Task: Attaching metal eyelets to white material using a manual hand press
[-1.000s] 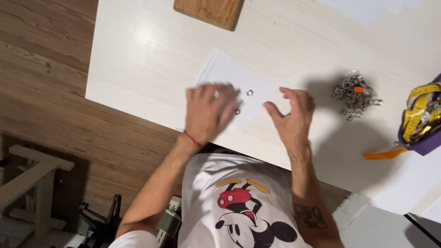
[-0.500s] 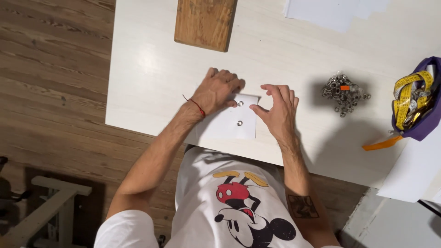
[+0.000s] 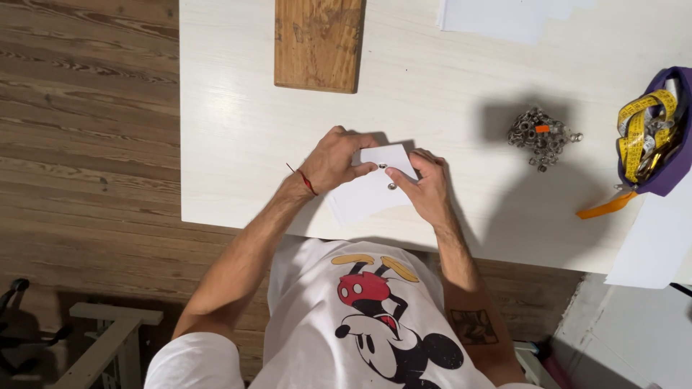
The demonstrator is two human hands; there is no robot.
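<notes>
A white sheet of paper [image 3: 360,198] lies near the front edge of the white table [image 3: 231,144], with two small metal eyelets [image 3: 387,176] set in it. My left hand [image 3: 335,160] pinches the paper's upper left part, its fingertips at the upper eyelet. My right hand [image 3: 425,189] holds the paper's right side, its thumb beside the lower eyelet. Both hands lift the sheet's top edge slightly off the table.
A wooden board [image 3: 318,43] lies at the table's far side. A heap of metal eyelets [image 3: 539,133] sits to the right. A purple pouch [image 3: 659,140] with a yellow tape measure is at the right edge, more white paper [image 3: 504,16] at the back.
Both hands have closed in on the sheet, from pressing it flat to pinching it by the eyelets. The view has shifted, so the table sits lower and further left.
</notes>
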